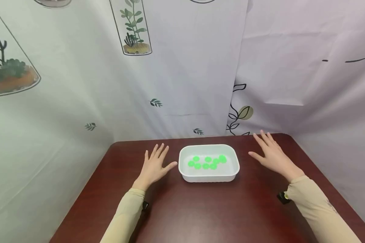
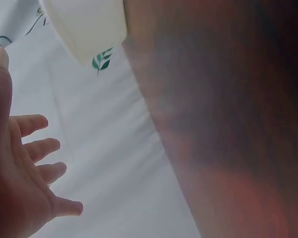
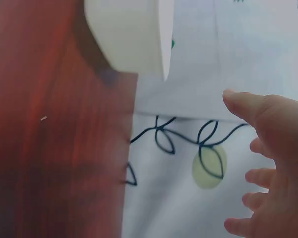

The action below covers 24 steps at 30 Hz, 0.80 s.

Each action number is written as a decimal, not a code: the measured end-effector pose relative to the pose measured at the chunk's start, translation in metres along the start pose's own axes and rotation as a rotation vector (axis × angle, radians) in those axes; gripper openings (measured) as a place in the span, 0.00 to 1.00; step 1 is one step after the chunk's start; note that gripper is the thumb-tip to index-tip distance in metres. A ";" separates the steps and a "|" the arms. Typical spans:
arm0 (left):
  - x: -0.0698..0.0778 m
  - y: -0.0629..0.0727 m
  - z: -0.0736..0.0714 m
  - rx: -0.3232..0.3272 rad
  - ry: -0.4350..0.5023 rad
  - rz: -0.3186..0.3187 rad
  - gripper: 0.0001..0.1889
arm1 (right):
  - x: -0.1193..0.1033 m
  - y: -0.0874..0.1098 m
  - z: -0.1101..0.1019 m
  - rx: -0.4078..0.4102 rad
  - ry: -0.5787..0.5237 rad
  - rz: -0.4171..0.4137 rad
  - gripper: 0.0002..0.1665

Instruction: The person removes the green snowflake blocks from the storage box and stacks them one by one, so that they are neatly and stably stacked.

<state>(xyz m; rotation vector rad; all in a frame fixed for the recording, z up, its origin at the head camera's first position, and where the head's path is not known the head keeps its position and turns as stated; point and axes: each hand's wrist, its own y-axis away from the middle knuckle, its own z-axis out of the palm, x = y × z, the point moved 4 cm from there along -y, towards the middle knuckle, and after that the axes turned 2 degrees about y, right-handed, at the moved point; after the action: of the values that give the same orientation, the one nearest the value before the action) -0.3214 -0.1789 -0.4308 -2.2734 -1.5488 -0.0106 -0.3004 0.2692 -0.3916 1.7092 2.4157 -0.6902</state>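
A white rectangular basin (image 1: pixel 208 179) stands toward the back of the dark red table, with several small bright green scalloped pieces (image 1: pixel 205 166) spread over its bottom. Just left of it is my left hand (image 1: pixel 153 167), fingers spread and thumb pointing at the basin's left side. My right hand (image 1: pixel 273 156) hovers to the right, fingers splayed, farther from the rim than the left one. Both hands hold nothing. In the left wrist view the basin's outer wall (image 2: pixel 92 25) shows above the thumb; the right wrist view has its wall (image 3: pixel 129 34) at the top.
The glossy table (image 1: pixel 200 212) runs back to a white curtain (image 1: pixel 194 77) printed with plants and jars, which also hangs along both sides. A tiny pale scrap (image 3: pixel 43 118) lies on the wood in the right wrist view. Dark wrist devices (image 1: pixel 283 198) sit at the sleeves.
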 end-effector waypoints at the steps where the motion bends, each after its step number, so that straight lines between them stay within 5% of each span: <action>1: 0.001 0.000 0.003 -0.003 -0.012 0.007 0.46 | -0.003 -0.004 0.001 -0.011 -0.008 -0.007 0.50; 9: 0.017 -0.004 0.027 -0.080 -0.106 0.116 0.44 | -0.024 -0.035 0.001 -0.049 -0.001 -0.063 0.48; 24: 0.027 -0.006 0.038 -0.125 -0.116 0.185 0.46 | -0.049 -0.066 0.028 -0.145 0.024 -0.158 0.44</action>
<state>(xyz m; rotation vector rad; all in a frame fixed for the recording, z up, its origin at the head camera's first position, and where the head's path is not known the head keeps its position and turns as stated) -0.3237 -0.1404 -0.4580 -2.5495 -1.4218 0.0778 -0.3476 0.1972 -0.3798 1.4942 2.5676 -0.4992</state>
